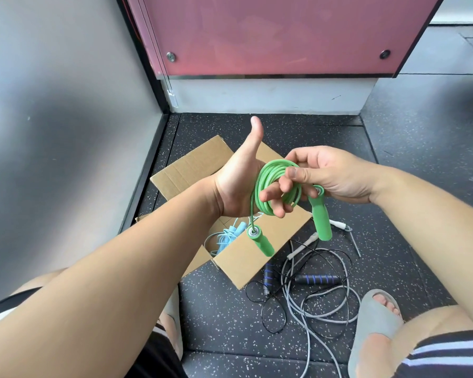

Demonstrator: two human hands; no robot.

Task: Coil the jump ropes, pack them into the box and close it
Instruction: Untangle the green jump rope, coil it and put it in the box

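the cardboard box (243, 257) is the biggest thing in front of you: it sits on the speckled floor (393, 186) with its flaps open, so closing it is not yet done. right of it and toward your feet lies a loose tangle. the gray jump rope (311, 304) with white handles and the black jump rope (268, 309) with blue-striped handles are both uncoiled and overlapping each other, outside the box. those two look like the bulk of what is left.

above the box you hold the green jump rope (268, 173), wound into a tidy coil, both handles dangling below it. one hangs over the box opening, the other over the box's right corner. your left hand (241, 181) has its thumb straight up and its fingers bent through the coil, carrying it. your right hand (328, 175) pinches the coil's upper right side between thumb and fingers. this rope looks ready to be lowered in, or nearly so.

the blue jump rope (230, 236) already lies inside the box, partly hidden by your left arm. by my count that is one rope packed, one coiled in hand, two to coil, then the flaps.
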